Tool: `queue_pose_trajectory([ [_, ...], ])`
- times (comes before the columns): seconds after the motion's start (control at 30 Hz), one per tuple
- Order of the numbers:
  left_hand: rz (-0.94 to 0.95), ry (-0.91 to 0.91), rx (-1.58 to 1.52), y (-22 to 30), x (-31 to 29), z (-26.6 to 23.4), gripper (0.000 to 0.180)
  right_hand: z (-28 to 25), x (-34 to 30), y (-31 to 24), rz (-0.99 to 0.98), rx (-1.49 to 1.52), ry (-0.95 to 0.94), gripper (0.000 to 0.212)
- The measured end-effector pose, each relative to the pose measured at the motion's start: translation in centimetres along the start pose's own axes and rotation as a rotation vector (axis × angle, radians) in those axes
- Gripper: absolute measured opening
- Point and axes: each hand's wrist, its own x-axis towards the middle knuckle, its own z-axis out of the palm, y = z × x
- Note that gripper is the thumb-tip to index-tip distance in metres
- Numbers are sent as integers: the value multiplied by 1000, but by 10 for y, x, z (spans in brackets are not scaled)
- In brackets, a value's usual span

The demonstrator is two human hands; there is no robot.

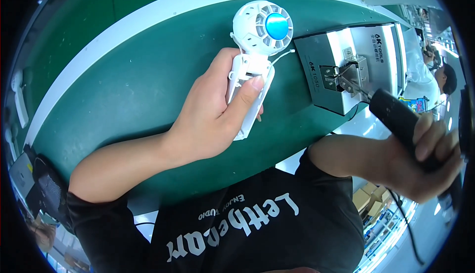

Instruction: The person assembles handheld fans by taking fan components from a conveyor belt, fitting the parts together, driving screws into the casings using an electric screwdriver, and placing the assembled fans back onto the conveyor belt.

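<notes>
My left hand (213,105) is closed around the white handle of a small handheld fan (250,70), its thumb pressed on the handle. The fan's round head carries a shiny blue disc and points away from me. The handle's inside shows, and a thin white wire with a small plug sticks out beside its neck. On the right, my right hand (425,159) grips a black electric screwdriver (396,117) with a cord hanging from it. The screwdriver's tip is at the metal front mechanism of a grey box-shaped screw feeder (358,65); whether it touches is unclear.
A green worktop (138,85) lies under my hands, with a white curved edge strip (163,10) along its far side. At the right, another person (440,82) sits beyond the screw feeder. Cardboard boxes (371,199) stand on a rack at lower right.
</notes>
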Motion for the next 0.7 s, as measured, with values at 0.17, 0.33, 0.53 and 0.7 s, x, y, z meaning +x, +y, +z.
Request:
queue_pose_trajectory([
  [0.17, -3, 6, 35, 1, 0, 0, 30, 9, 1, 13, 144, -25, -113, 21],
  [0.33, 8, 14, 17, 0, 1, -1, 28, 7, 3, 9, 378, 409, -204, 18],
  [0.53, -9, -3, -28, 0, 2, 0, 28, 27, -24, 9, 318, 800, -193, 20],
  [0.7, -11, -5, 36, -1, 4, -1, 27, 42, -35, 7, 243, 634, -171, 22],
])
